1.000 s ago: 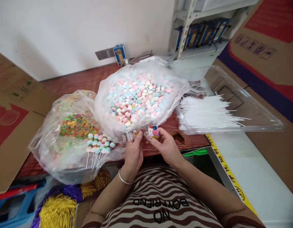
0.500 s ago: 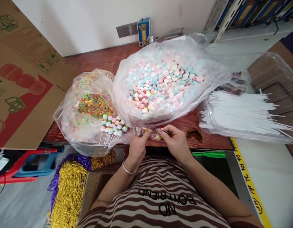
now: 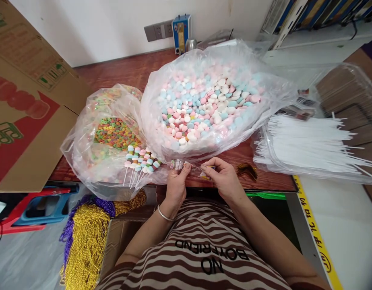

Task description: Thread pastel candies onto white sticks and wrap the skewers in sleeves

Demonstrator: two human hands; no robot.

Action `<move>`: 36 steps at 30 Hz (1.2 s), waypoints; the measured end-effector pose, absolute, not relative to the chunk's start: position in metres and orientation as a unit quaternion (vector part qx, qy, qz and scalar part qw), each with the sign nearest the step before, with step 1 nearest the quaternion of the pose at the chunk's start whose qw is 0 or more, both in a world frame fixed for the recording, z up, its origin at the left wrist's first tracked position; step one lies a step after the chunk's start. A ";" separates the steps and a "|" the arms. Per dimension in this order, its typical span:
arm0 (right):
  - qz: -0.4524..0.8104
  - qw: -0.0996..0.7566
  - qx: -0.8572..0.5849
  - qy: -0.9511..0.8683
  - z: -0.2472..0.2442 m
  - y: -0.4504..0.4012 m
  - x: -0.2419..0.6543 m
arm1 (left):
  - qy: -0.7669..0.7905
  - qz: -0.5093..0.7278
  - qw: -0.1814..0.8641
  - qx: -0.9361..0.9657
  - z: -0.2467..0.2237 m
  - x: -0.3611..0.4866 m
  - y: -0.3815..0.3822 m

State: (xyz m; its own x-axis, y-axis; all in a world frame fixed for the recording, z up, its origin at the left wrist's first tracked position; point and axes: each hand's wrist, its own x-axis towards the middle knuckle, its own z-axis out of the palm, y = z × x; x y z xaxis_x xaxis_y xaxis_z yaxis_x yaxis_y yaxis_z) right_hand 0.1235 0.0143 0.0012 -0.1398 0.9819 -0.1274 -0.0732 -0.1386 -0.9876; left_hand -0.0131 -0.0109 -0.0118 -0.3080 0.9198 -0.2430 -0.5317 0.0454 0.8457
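left hand (image 3: 175,186) + right hand (image 3: 224,179) hold wrapper (image 3: 176,164) | near table edge (image 3: 275,185) | bag (image 3: 150,106) beyond

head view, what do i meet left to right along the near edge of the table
Cardboard box → candies on sticks → left hand → right hand → gold ties → loose white sticks

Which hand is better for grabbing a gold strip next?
Probably the right hand: the gold strips lie just beside it, with the left hand farther off. Both hands seem busy with the packet, though.
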 end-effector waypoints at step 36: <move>0.482 0.413 -0.494 -0.594 0.005 0.020 0.134 | 0.478 0.582 0.626 0.201 -0.004 -0.011 -0.006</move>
